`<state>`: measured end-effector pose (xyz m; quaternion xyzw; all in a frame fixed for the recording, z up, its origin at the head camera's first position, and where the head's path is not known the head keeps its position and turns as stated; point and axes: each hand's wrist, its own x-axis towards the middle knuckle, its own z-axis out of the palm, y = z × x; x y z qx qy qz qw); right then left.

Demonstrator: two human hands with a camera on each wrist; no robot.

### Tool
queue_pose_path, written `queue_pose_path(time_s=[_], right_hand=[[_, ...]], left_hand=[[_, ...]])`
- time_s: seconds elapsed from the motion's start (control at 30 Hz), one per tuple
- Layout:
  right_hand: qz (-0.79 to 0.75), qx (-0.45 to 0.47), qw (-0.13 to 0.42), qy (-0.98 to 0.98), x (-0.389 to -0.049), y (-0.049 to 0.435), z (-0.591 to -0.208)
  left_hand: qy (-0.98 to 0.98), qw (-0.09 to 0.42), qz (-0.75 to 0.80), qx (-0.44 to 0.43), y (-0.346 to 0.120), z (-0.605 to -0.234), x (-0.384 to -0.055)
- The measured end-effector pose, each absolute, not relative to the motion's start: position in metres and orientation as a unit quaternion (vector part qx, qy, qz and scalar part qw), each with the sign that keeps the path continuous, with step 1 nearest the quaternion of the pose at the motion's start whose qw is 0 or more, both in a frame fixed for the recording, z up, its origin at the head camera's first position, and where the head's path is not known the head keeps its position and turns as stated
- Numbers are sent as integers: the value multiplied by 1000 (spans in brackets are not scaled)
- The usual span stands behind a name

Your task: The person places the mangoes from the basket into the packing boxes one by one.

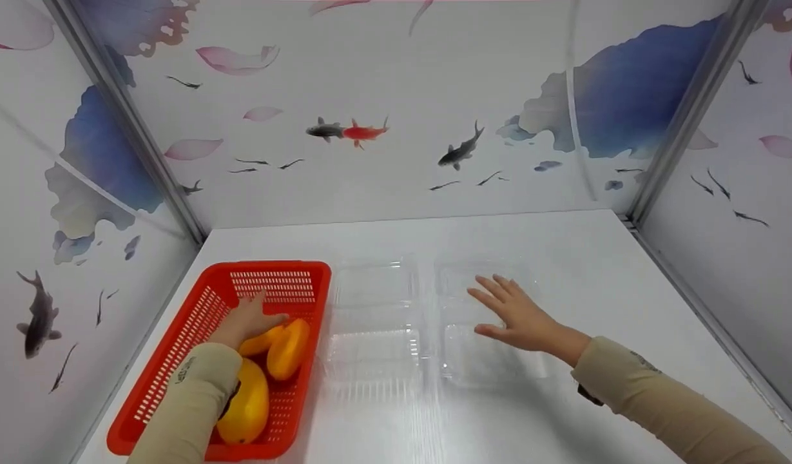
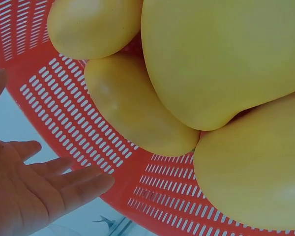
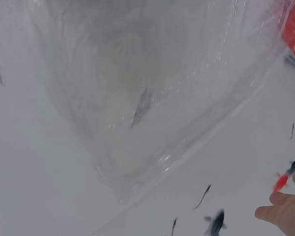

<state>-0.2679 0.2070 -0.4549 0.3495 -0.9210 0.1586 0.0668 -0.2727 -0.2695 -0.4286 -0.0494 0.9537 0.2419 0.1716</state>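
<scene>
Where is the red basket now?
In the head view, the red basket stands at the left of the white table, just left of the clear plastic containers.

I see the person's two long-sleeved arms (image 1: 666, 396) reaching forward: the left hand (image 1: 244, 320) palm down, thumb apart from the fingers; the right hand (image 1: 518, 319) angled inward, its fingers straight and spread.

White walls (image 1: 396, 187) enclose the pale worktop (image 1: 582, 258) before me, the far one printed with a red fish (image 1: 365, 133), dark fish (image 1: 459, 152), pink petals (image 1: 194, 149) and a blue wash (image 1: 634, 90). Silvery metal posts (image 1: 124, 116) stand at the corners to my left and right; light glares softly off the worktop's near side.
</scene>
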Motion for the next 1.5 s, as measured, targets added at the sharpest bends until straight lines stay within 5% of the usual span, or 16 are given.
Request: queue_pose_path(time_s=[0.43,1.03,1.5], right_hand=[[151,404,-46,-901,-232,158,-481],[133,435,-76,-887,-219,153,-511],[134,459,-24,-878,-213,153,-527]], left_hand=[[944,221,245,-11,-251,-435,-263],[961,194,197,15,-244,-461,-266],[971,174,163,18,-245,-472,-267]])
